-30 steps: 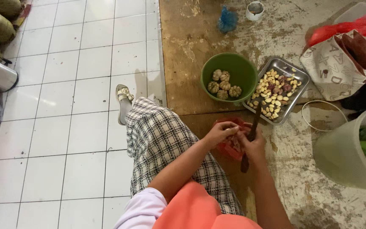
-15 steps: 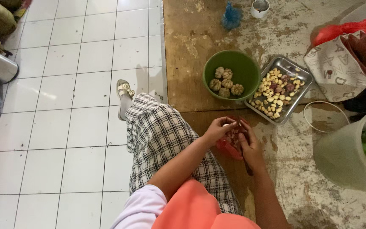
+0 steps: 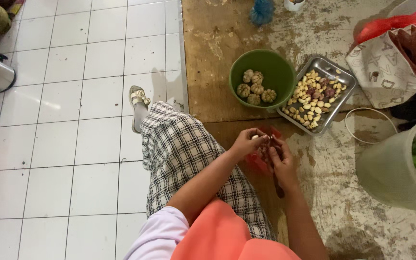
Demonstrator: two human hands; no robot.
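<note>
A small clove (image 3: 255,137) sits pinched in the left hand (image 3: 247,143), just above a red bag (image 3: 256,161). It looks light, firm and slippery (best pinched at its ends). The right hand (image 3: 281,161) is closed round a knife (image 3: 278,185). Farther off: green bowl (image 3: 275,67), steel tray (image 3: 335,103).

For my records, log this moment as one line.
left hand: pinching small piece | right hand: holding knife | nearby: green bowl, metal tray

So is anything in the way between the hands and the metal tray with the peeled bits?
Nothing visible is. The left hand and right hand work together just below the metal tray, with only bare worn board between them. The green bowl sits off to its left.
</note>
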